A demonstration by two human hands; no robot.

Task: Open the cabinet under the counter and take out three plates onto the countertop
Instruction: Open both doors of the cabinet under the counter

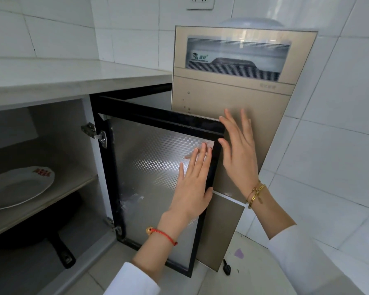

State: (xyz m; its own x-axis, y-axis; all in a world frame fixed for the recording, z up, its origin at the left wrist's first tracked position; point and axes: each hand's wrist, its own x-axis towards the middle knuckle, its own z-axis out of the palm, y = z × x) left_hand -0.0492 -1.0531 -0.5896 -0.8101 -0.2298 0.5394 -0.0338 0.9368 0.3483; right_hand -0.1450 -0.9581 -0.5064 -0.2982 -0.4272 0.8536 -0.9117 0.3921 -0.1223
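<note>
Both hands (213, 167) flat on open door (158, 167), plate (19, 186) far left.

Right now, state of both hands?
Left hand: open, flat on the cabinet door.
Right hand: open, fingers straight by the door's edge.

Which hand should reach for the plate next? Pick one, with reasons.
Left. The left hand lies flat on the open door, nearer the plate on the shelf at left; the right hand is farther.
</note>
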